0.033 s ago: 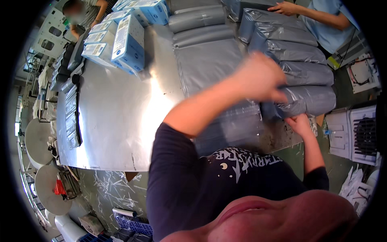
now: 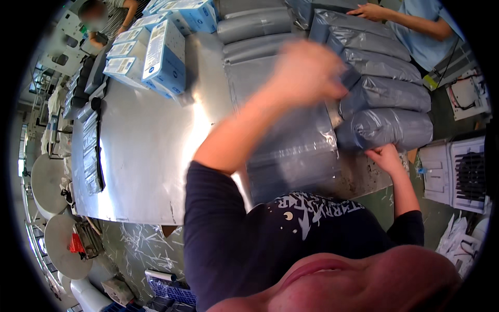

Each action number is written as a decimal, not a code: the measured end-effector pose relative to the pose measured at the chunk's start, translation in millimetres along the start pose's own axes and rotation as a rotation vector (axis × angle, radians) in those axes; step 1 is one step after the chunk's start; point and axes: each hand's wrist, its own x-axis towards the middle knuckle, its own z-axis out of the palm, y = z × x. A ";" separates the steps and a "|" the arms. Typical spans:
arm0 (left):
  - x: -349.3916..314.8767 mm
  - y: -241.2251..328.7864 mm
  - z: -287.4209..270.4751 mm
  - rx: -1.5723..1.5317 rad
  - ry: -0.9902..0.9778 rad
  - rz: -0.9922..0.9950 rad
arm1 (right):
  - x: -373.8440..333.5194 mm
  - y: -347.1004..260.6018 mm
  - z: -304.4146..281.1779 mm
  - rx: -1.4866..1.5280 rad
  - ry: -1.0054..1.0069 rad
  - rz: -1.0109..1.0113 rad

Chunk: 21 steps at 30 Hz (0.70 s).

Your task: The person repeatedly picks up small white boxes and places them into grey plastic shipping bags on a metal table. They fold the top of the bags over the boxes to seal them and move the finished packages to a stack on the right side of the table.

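Note:
A row of plump bundles in shiny grey plastic lies along the right side of the metal table. My right hand (image 2: 385,158) is at the lower edge of the nearest grey plastic bundle (image 2: 392,126), its fingers closed on the plastic and the fingertips partly hidden. My left hand (image 2: 309,72) is raised over a flat stack of grey plastic bags (image 2: 291,138) in the middle, left of the row. Motion smears its fingers, so whether it holds anything is unclear.
Blue and white boxes (image 2: 165,58) stand at the far left of the metal table (image 2: 145,151). Folded grey bundles (image 2: 254,25) lie at the back. Across the row, a co-worker's hand (image 2: 366,11) touches a far bundle. White strips (image 2: 148,244) litter the floor.
My left hand has swung left and slightly away from the nearest bundle, uncovering more of that bundle's end. My right hand has stayed almost in place at its lower edge.

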 end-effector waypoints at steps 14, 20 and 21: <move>-336.9 4.9 -122.8 -1.052 0.586 -1.280 | -2.7 -126.2 1.8 0.674 -0.028 -0.695; -220.1 69.1 -45.9 0.114 0.116 -0.591 | 26.6 -124.0 95.1 0.893 -0.211 -0.328; -215.8 37.5 -34.9 -0.047 0.113 -0.771 | 18.5 -121.5 96.4 0.819 -0.168 -0.420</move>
